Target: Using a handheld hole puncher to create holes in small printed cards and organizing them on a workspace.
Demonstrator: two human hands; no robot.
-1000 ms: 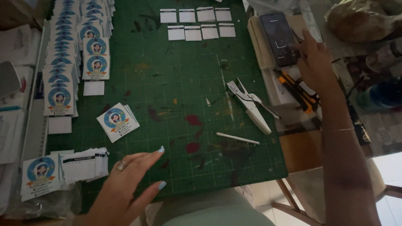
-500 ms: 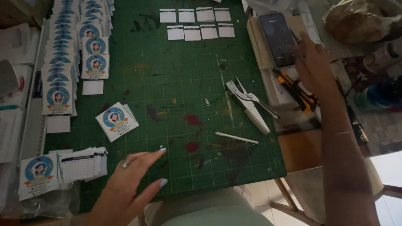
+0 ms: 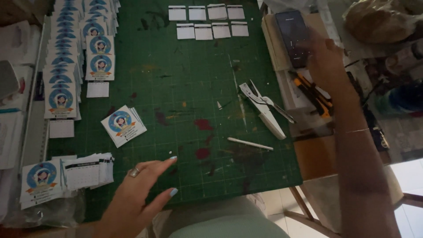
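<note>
The right hand rests fingertips on a dark phone – fingers loosely spread, tapping rather than gripping. The left hand hovers flat over the green mat, fingers spread and holding nothing – a loose card lies just beyond its fingertips

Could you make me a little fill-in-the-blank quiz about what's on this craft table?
1. The right hand touches a dark ____ beside the mat.
2. The cutting mat is ____ in colour.
3. The left hand wears a ____ on one finger.
4. The white hole punch lies near the mat's ____ edge.

Missing words: phone; green; ring; right
</note>
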